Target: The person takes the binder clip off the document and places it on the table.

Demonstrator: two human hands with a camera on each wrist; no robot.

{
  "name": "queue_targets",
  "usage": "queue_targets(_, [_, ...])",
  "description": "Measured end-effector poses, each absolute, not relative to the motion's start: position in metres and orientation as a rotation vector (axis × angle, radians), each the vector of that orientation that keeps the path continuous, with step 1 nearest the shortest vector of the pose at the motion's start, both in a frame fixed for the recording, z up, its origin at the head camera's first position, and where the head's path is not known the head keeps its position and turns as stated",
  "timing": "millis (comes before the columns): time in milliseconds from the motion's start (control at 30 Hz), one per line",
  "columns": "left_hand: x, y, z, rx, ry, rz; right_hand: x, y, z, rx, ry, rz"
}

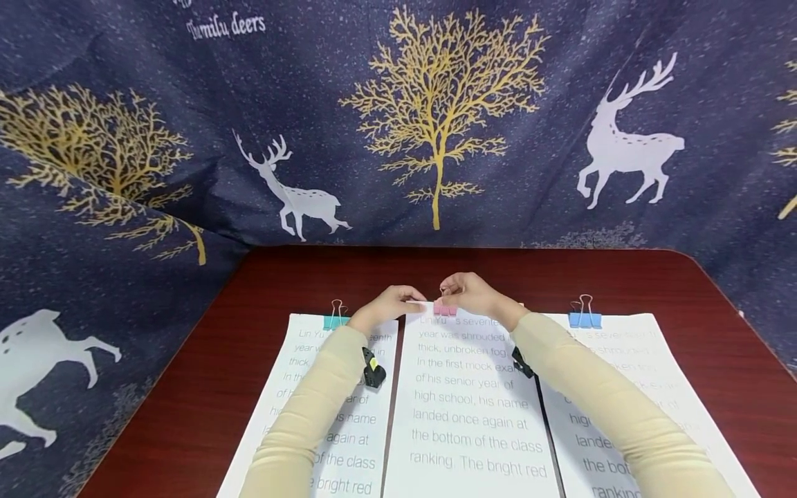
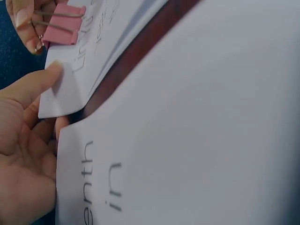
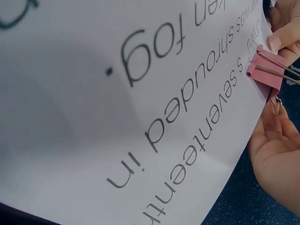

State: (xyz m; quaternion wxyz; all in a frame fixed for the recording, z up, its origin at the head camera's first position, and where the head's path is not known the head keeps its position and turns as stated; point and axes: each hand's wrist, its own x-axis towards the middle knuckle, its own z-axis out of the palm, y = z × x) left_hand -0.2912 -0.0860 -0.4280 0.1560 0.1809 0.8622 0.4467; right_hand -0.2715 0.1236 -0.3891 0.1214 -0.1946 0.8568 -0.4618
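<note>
A pink binder clip (image 1: 445, 310) is clamped on the top edge of the middle stack of printed sheets (image 1: 467, 401). My right hand (image 1: 471, 294) pinches its wire handles from behind the edge; in the left wrist view those handles run from the pink clip (image 2: 64, 24) back to the right fingertips (image 2: 21, 18). Just left of the clip, my left hand (image 1: 389, 304) grips the stack's top left corner, thumb on the front and fingers behind, as the left wrist view shows. In the right wrist view a wire loop (image 3: 277, 106) touches the right fingers.
A left stack (image 1: 349, 443) bears a teal binder clip (image 1: 335, 321), and a right stack (image 1: 647, 387) a blue binder clip (image 1: 585, 319), handles raised. All lie on a dark red table (image 1: 187, 387). Behind hangs a blue cloth (image 1: 529, 173) with deer and trees.
</note>
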Motion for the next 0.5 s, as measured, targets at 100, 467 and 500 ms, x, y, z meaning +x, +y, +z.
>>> queue_targets(100, [-0.294, -0.090, -0.430, 0.472, 2.417, 1.361, -0.270, 0.122, -0.387, -0.583, 2.529, -1.347])
queue_targets(467, [-0.295, -0.096, -0.431, 0.392, 2.293, 1.528, -0.272, 0.124, -0.388, -0.577, 2.595, -1.311])
queue_targets(500, [-0.294, -0.096, -0.431, 0.388, 2.301, 1.530, -0.272, 0.124, -0.388, -0.572, 2.599, -1.309])
